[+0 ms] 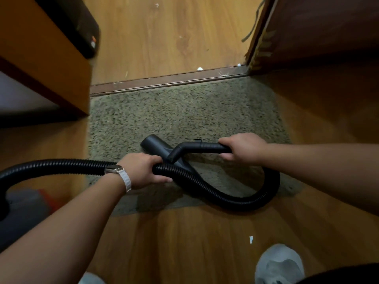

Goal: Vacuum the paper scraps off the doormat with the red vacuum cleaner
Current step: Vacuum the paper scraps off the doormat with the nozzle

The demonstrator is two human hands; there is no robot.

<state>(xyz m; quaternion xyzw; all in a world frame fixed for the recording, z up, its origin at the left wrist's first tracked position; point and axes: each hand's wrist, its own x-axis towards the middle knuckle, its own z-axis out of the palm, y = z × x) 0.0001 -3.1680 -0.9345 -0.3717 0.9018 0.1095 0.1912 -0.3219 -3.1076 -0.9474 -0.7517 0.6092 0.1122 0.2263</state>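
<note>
A shaggy olive doormat (184,115) lies on the wood floor before a doorway. The black vacuum nozzle (155,145) rests on the mat's near half. My right hand (243,148) grips the black handle tube (203,146) just right of the nozzle. My left hand (141,170), with a white-strapped watch on its wrist, grips the black ribbed hose (215,192), which loops from the handle round to the right and back left. The hose runs to the vacuum's body (22,210), blurred at the lower left with a patch of red. No scraps show on the mat.
White paper scraps lie on the floor: one (200,68) beyond the threshold strip (164,80), one (251,239) near my right foot (279,263). An orange cabinet (41,58) stands at the left, a dark door (317,31) at the right.
</note>
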